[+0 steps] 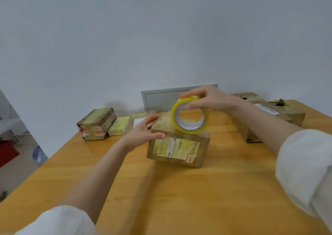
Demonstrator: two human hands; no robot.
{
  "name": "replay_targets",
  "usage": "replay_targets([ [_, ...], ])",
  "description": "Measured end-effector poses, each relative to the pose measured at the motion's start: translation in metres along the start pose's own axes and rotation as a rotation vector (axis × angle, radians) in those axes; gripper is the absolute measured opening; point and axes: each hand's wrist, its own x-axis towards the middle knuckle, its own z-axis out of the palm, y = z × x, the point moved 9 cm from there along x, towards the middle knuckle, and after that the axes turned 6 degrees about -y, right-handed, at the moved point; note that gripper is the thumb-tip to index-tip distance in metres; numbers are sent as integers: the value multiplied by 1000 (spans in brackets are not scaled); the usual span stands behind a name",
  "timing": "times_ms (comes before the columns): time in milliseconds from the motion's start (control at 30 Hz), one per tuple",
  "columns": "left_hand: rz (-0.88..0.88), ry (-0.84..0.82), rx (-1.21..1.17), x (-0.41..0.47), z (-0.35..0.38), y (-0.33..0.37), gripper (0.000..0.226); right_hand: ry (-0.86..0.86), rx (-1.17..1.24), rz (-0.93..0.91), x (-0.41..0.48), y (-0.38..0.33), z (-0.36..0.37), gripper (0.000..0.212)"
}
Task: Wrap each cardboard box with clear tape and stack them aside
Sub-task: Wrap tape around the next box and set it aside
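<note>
Pale wall (161, 37) rises behind a wooden desk (107, 190). Mid-desk sits a labelled box (177, 148), with the tape roll (190, 121) standing on edge on its top. The left hand (143, 132) grips the box's upper left corner, thumb on the front face. The right hand (208, 100) pinches the roll's top rim. Two taped boxes (96, 123) sit stacked at the far left edge, a flat packet (118, 126) just beside them. More boxes (280, 112) lie far right.

One tape roll (190, 120), a left hand (143, 130), a right hand (209, 98) — and at least five cardboard boxes (177, 146).
</note>
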Motion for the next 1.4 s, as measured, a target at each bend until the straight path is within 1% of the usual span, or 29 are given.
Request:
replay_targets([
  [67, 14, 26, -25, -6, -7, -9, 71, -25, -73, 42, -10, 14, -7, 29],
  [200, 9, 21, -25, -8, -8, -11, 70, -24, -104, 76, -14, 23, -15, 28],
  [267, 13, 24, -21, -11, -11, -16, 73, -38, -140, 90, -18, 26, -21, 26],
  [333, -17, 15, -52, -17, -14, -29, 85, -55, -239, 139, -29, 38, -31, 22],
  [400, -46, 3, -82, -22, -16, -40, 104, -115, -353, 222, -40, 56, -34, 18],
  [433, -57, 4, -92, -22, -18, -42, 110, -147, -375, 254, -44, 66, -31, 18],
  [500, -72, 1, -88, -21, -19, -45, 115, -168, -357, 269, -47, 80, -22, 18],
  [633, -78, -15, -65, -22, -19, -46, 118, -155, -286, 244, -47, 90, -10, 16],
  [700, -88, -18, -61, -23, -19, -47, 117, -166, -272, 258, -45, 94, -7, 16],
  [767, -100, -27, -42, -25, -17, -46, 110, -192, -272, 277, -43, 100, 0, 17],
  [833, -115, -19, 51, -28, -17, -43, 92, -220, -274, 295, -41, 109, 12, 19],
  [867, -123, -8, 159, -28, -18, -39, 84, -230, -274, 302, -40, 114, 20, 18],
  [900, -132, 12, 345, -28, -19, -33, 80, -240, -274, 310, -38, 118, 28, 17],
  [967, -112, 45, 851, -27, -11, -12, 71, -252, -293, 321, -31, 124, 41, 13],
  [1000, -86, 56, 1033, -26, 0, -1, 70, -258, -318, 325, -27, 124, 46, 11],
  [1033, -75, 57, 1143, -23, 16, 7, 71, -264, -345, 328, -23, 124, 49, 10],
  [1133, -52, 32, 1304, -7, 73, 17, 83, -268, -372, 323, -18, 121, 55, 10],
  [1200, -10, 33, 1362, 4, 100, 22, 81, -273, -365, 308, -18, 120, 57, 13],
  [1300, -1, 37, 1325, 10, 105, 20, 76, -259, -370, 295, -19, 121, 55, 11],
  [1400, -20, 29, 1289, 9, 100, 14, 77, -247, -340, 292, -23, 124, 51, 7],
])
